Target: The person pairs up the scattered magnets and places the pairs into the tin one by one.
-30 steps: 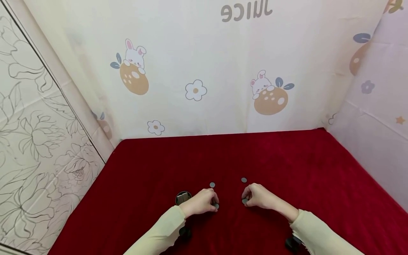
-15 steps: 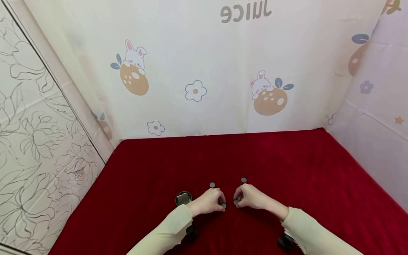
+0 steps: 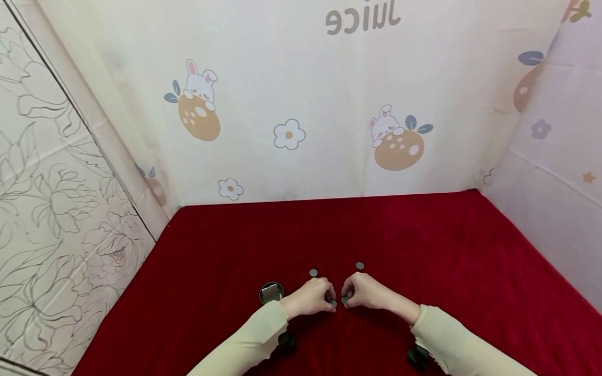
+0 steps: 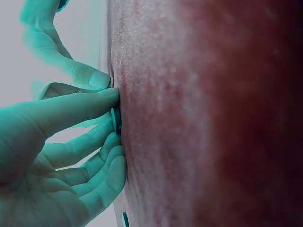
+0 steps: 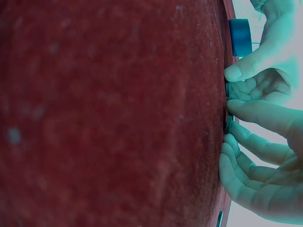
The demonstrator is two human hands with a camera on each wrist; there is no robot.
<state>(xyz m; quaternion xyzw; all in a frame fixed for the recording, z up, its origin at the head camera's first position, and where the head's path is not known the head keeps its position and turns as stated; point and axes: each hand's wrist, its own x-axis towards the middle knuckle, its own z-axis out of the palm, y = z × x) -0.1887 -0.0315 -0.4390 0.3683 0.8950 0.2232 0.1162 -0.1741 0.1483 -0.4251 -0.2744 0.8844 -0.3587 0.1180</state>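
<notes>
My left hand (image 3: 310,296) pinches a small grey disc (image 3: 333,303) between thumb and fingers, low on the red cloth. Facing it, my right hand (image 3: 369,291) holds a matching disc (image 3: 345,300) the same way. A narrow gap separates the hands. In the left wrist view the left disc (image 4: 116,120) lies flat against the cloth between the thumb and fingers. The right wrist view has the right hand's disc (image 5: 229,124) at the fingertips, with the left hand's disc (image 5: 228,90) just beyond. Two more grey discs, a left one (image 3: 313,272) and a right one (image 3: 359,266), lie beyond the hands.
Left of my left wrist stands a round dark-rimmed container (image 3: 271,293) with flat metallic pieces in it, partly covered by the forearm. Red cloth (image 3: 400,230) covers the table. A printed curtain (image 3: 329,156) closes the back, and more panels rise at both sides.
Both hands have slid toward each other with their discs, the left hand to the right and the right hand to the left. The two far discs and the container have stayed put.
</notes>
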